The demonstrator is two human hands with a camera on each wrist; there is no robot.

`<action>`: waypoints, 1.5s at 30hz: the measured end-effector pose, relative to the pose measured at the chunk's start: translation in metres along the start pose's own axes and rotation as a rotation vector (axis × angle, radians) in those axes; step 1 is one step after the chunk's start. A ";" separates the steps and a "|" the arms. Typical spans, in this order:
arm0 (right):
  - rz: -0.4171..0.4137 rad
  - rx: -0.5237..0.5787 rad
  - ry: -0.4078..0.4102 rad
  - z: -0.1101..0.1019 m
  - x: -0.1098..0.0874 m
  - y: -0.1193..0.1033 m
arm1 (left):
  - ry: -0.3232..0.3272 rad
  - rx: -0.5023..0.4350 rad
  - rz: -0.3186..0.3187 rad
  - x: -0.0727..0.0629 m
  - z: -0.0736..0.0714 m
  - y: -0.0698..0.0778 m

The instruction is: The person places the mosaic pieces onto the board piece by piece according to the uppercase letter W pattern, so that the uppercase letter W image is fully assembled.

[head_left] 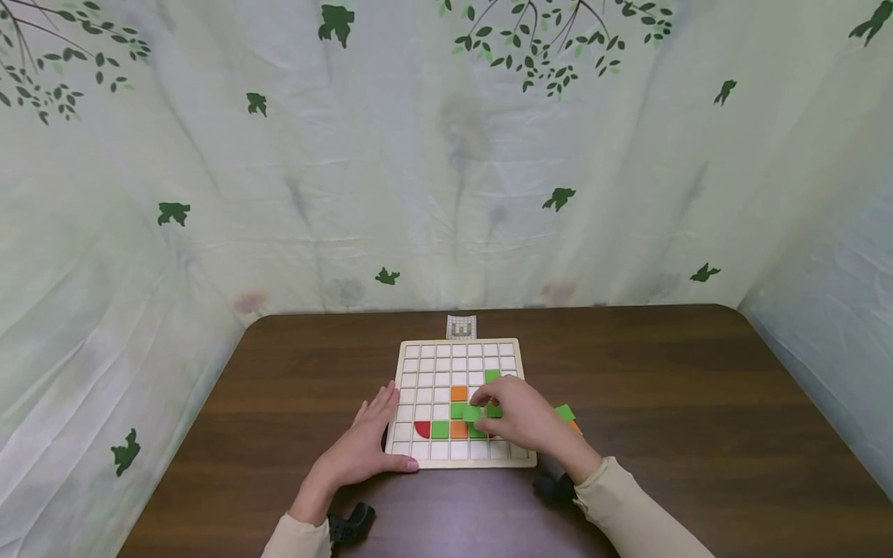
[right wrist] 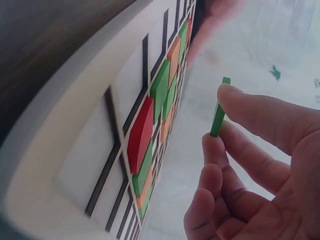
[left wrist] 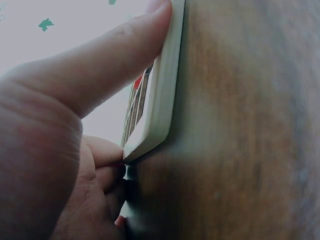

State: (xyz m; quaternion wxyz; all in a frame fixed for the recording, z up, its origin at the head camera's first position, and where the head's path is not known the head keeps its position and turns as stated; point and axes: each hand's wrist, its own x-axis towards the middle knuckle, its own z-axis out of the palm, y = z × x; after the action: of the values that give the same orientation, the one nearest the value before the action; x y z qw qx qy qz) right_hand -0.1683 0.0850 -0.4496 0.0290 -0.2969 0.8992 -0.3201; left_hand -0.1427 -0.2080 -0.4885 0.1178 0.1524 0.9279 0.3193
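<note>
A pale board (head_left: 422, 395) with a grid of white squares lies on the table. My left hand (head_left: 366, 438) rests at its near left corner, fingers stretched along the left side and thumb (left wrist: 115, 60) on the near edge. Between thumb and fingertips, my right hand (head_left: 519, 415) pinches a thin green square tile (right wrist: 218, 117), held above the board. On the grid lie an orange tile (head_left: 458, 394), several green tiles (head_left: 439, 430) and a red quarter-round tile (head_left: 422, 429). Another red tile (right wrist: 141, 137) shows in the right wrist view; the right hand partly hides it from the head camera.
A small printed card (head_left: 461, 327) lies at the board's far edge. Right of the board, partly behind the right forearm, are a loose green tile (head_left: 563, 412) and an orange tile (head_left: 574, 426). The brown table (head_left: 670, 372) meets a leaf-printed curtain (head_left: 460, 232).
</note>
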 end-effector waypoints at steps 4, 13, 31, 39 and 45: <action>0.009 0.013 -0.002 0.005 0.006 -0.003 | 0.000 0.007 0.001 0.000 0.000 0.000; -0.007 0.019 -0.009 0.014 0.018 -0.009 | -0.001 0.013 0.007 0.000 0.000 0.000; -0.040 -0.039 -0.020 0.027 0.040 -0.019 | -0.007 0.019 0.015 0.000 -0.001 0.001; -0.023 -0.053 -0.019 0.032 0.046 -0.021 | -0.009 0.016 0.014 0.000 -0.002 0.002; -0.018 -0.051 -0.030 0.038 0.051 -0.020 | -0.008 0.013 0.017 0.000 -0.002 0.002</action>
State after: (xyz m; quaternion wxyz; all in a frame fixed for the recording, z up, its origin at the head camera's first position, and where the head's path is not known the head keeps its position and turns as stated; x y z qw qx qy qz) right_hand -0.1911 0.0236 -0.4607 0.0320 -0.3106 0.9038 -0.2927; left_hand -0.1427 -0.2077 -0.4855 0.1176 0.1624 0.9281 0.3138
